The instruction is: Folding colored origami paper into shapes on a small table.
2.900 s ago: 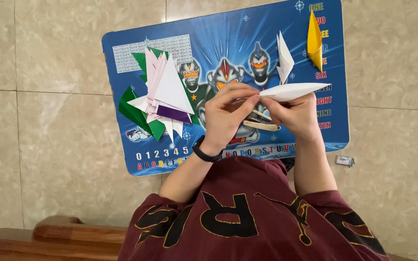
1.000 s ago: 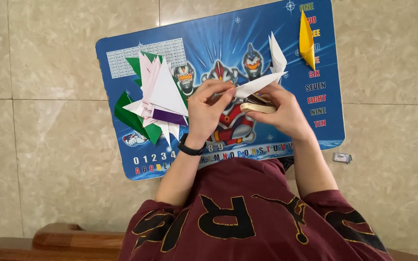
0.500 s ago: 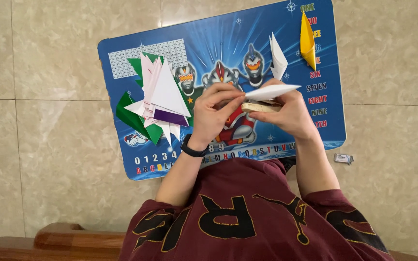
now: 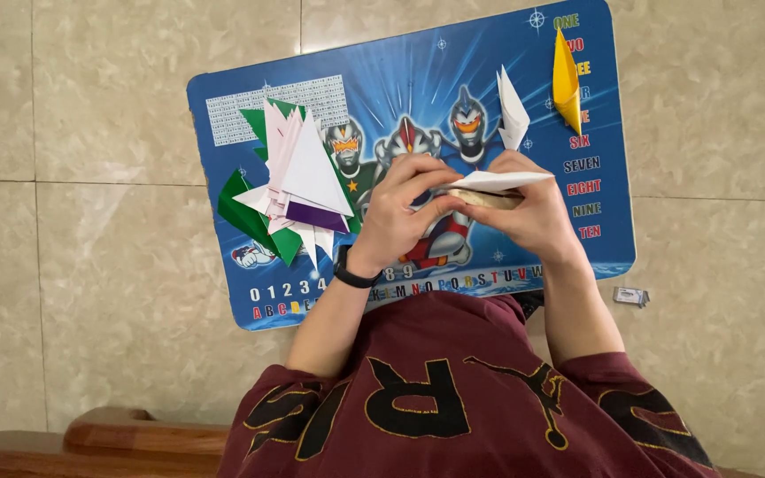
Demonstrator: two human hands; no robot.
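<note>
A blue rectangular printed play mat with cartoon figures, letters and numerals lies on a beige tiled floor; toward its left side sits a fanned pile of folded paper triangles in green, white, pink and purple, overlapping one another; just right of that pile the left hand, with a black band on its wrist, is brought close against the right hand above the middle of the mat; both hands pinch a flat folded piece of white paper, thumbs and fingertips clamped on its edges, with something tan just under it that I cannot tell apart; behind the hands a small folded white paper shape stands on the mat; further right a folded yellow paper shape rests near the mat's right edge; off the mat, on the tiles at right, lies a small grey wrapper-like scrap; the dark red printed shirt fills the lower frame.
</note>
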